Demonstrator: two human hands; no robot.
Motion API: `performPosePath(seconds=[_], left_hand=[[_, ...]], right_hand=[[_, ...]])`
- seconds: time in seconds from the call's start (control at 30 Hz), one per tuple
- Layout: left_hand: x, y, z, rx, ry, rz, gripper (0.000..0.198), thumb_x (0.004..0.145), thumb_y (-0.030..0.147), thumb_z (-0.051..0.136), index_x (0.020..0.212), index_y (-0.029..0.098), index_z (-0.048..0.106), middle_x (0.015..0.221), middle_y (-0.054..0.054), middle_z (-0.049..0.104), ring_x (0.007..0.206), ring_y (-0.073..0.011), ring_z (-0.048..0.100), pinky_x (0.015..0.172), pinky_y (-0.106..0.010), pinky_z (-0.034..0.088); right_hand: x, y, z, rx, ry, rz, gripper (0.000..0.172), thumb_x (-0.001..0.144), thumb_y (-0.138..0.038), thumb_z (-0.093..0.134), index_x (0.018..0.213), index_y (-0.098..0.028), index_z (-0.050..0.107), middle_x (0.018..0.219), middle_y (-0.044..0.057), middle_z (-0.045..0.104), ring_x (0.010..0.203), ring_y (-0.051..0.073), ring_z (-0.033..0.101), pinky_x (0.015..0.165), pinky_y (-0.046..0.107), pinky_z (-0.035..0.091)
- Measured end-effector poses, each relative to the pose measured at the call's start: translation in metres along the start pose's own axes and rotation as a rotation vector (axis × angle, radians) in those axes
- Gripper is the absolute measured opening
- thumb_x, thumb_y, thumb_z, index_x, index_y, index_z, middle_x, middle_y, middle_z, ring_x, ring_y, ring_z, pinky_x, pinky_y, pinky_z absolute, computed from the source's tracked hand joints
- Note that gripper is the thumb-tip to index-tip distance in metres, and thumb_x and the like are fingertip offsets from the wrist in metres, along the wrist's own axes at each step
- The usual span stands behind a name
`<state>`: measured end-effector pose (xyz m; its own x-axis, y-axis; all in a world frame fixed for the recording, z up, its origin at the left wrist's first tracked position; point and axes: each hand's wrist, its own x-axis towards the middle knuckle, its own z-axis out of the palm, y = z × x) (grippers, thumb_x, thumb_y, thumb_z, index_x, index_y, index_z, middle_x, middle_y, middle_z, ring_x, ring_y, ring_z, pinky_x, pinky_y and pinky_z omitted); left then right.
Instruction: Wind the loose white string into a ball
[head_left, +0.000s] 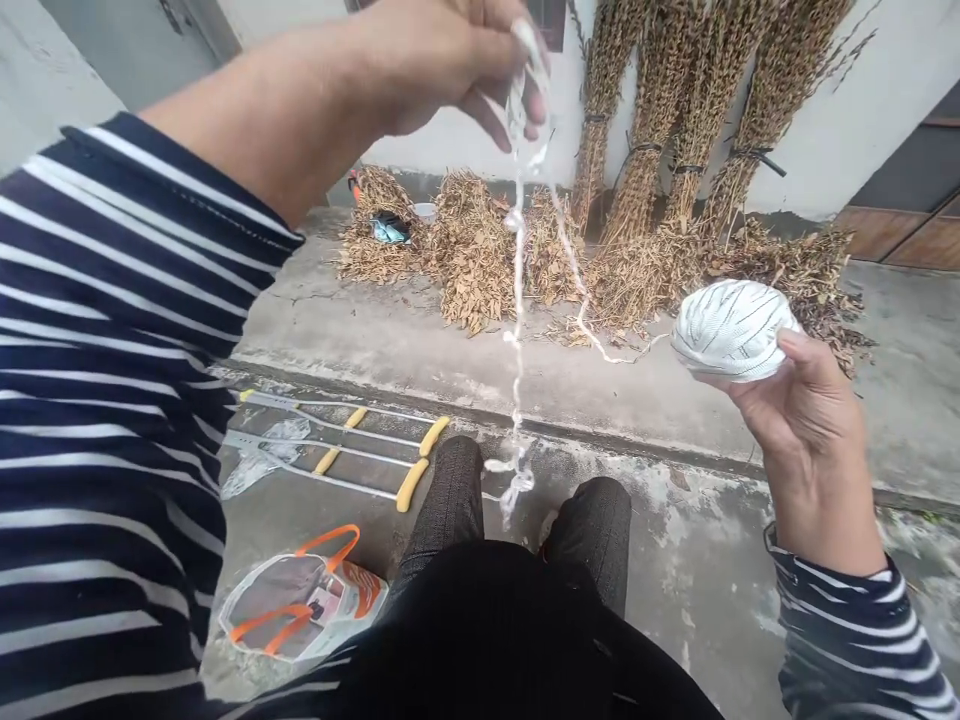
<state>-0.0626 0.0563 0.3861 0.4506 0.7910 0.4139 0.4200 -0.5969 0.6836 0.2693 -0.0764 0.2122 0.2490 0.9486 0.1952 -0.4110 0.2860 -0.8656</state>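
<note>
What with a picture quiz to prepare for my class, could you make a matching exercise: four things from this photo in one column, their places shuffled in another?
Things
1. ball of string
2. loose strand
3. bag with orange handles
4. tied bundles of dry stalks

Places
a. standing against the wall
b. held in the right hand
c. lying on the ground near the crutches
d. pinched in the raised left hand

Pairs: 1-b, 2-d, 3-c, 4-a

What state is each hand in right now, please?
Left hand: closed, pinching the twine.
Right hand: closed around the ball.
</note>
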Motion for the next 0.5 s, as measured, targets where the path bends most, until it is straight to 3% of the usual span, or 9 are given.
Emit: performPosePath(seconds=[0.1,0.2,0.3,0.4,0.5], left_hand=[[-0.018,-0.011,0.005,0.059,-0.098,-0.060,0.037,0.102,0.006,0.049,0.128,-0.017,0.061,0.086,-0.006,0.075,0.096,-0.0196,0.077,0.095,-0.051,0.052],[-0.037,-0.018,0.009,0.014,-0.158,-0.126,0.039,0.102,0.007,0.046,0.128,-0.016,0.062,0.090,-0.011,0.076,0.107,-0.0237,0.074,0.096,-0.047,0.048],[-0.051,-0.016,0.014,0.010,-0.125,-0.165,0.041,0.102,0.013,0.044,0.130,-0.010,0.065,0.102,-0.013,0.077,0.121,-0.0311,0.068,0.097,-0.047,0.044],[-0.042,-0.004,0.004,0.040,-0.022,-0.301,0.059,0.108,0.034,0.027,0.137,-0.004,0.063,0.118,-0.015,0.075,0.132,-0.0380,0.060,0.092,-0.048,0.045],[-0.007,0.008,-0.026,0.026,0.052,-0.377,0.072,0.108,0.041,0.013,0.140,-0.003,0.060,0.124,-0.015,0.072,0.134,-0.0378,0.057,0.090,-0.044,0.046]], right_hand=[[-0.004,-0.004,0.004,-0.032,-0.057,0.003,0.051,0.053,-0.034,0.086,0.100,-0.021,0.070,0.114,0.010,0.076,0.102,0.030,0.075,0.063,0.039,0.068],[-0.005,-0.010,0.015,-0.019,-0.067,-0.011,0.057,0.049,-0.033,0.088,0.101,-0.020,0.070,0.114,0.011,0.076,0.103,0.031,0.075,0.069,0.044,0.069],[-0.005,-0.016,0.030,0.002,-0.098,-0.055,0.051,0.049,-0.030,0.089,0.095,-0.023,0.071,0.111,0.007,0.077,0.096,0.028,0.075,0.073,0.042,0.069],[-0.003,-0.021,0.044,-0.028,-0.168,-0.112,0.038,0.055,-0.028,0.089,0.089,-0.025,0.072,0.115,0.000,0.076,0.099,0.022,0.073,0.068,0.034,0.069],[-0.001,-0.022,0.056,-0.069,-0.273,-0.153,0.027,0.063,-0.030,0.087,0.086,-0.025,0.074,0.120,-0.002,0.074,0.110,0.021,0.070,0.075,0.033,0.069]])
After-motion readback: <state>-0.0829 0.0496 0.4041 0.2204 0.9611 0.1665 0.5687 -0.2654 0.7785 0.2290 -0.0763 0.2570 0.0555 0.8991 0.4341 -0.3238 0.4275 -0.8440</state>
